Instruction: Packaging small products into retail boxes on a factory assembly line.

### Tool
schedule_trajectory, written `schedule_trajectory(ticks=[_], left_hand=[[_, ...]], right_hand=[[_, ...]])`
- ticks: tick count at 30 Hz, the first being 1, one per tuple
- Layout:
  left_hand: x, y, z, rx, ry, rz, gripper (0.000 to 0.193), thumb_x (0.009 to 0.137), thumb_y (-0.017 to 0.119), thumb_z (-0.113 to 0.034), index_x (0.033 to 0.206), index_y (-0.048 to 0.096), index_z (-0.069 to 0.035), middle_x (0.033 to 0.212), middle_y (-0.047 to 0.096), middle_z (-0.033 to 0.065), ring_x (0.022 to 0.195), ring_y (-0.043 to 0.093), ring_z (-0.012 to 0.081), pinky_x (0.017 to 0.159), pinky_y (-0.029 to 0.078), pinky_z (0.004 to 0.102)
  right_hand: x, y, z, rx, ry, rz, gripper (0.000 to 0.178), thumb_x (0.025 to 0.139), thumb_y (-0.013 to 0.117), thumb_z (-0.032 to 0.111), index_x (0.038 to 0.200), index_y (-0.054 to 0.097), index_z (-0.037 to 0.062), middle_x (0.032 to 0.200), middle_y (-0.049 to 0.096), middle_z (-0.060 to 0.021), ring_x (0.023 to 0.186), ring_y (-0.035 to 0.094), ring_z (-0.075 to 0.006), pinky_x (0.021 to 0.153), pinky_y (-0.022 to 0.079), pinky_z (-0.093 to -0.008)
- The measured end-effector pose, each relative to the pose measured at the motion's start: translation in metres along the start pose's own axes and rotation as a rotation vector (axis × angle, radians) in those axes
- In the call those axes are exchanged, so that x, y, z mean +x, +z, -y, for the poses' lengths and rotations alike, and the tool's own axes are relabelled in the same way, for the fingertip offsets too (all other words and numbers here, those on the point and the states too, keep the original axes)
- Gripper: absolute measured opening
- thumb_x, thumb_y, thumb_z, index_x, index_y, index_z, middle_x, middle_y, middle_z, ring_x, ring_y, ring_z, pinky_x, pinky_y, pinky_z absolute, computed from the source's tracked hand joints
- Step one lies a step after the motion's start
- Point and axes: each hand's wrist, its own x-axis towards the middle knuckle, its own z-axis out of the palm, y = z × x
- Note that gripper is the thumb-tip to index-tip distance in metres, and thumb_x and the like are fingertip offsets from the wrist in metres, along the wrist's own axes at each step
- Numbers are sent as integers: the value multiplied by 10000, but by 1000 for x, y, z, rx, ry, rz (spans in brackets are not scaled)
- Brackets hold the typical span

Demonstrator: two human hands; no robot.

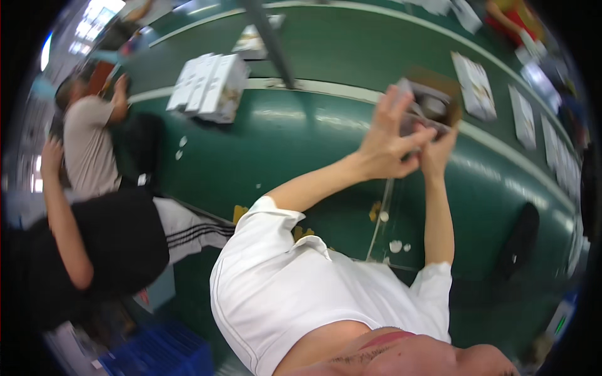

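Over the far side of the green bench, a small open carton (456, 108) is held up, its brown inner flap raised. Inside sits a rounded greyish item (434, 106), too blurred to name. My right hand (438, 150) grips the carton from its near side, fingers partly hidden. My left hand (384, 144) is at the carton's left side with fingers stretched apart; whether the fingertips touch the carton is unclear.
A row of white boxes (210, 84) stands at the left by the pale rail. More white boxes (475, 84) lie on the green belt (357, 47) beyond. Small white discs (395, 246) lie near me. A black-clothed person (88, 250) is at my left.
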Motion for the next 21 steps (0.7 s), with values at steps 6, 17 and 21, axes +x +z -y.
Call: schedule_trajectory(ticks=[6, 17, 21], left_hand=[[-25, 7, -17, 142, 335, 9, 398, 666, 718, -171, 1047, 737, -284, 1444, 499, 117, 1385, 380, 376, 1184, 86, 639], [11, 52, 46, -1035, -702, -237, 594, 1072, 294, -472, 1337, 481, 26, 1221, 562, 107, 1193, 496, 184, 1061, 367, 323], [21, 34, 4, -952, -790, -10, 345, 1026, 467, -374, 1120, 522, -47, 1011, 564, 43, 960, 495, 113, 883, 430, 296]], right_hand=[[-1, 2, 34, -96, -19, 49, 705, 761, 820, 214, 1327, 446, 24, 1279, 527, -129, 1101, 562, -203, 924, 482, -350], [0, -10, -7, 583, 172, -158, 715, 1014, 294, 590, 1477, 382, 52, 1468, 462, -118, 1365, 435, -287, 1137, 356, -461], [0, -17, 17, 519, 250, -254, 447, 965, 475, 212, 1369, 463, 21, 1312, 550, -152, 1189, 572, -281, 998, 487, -410]])
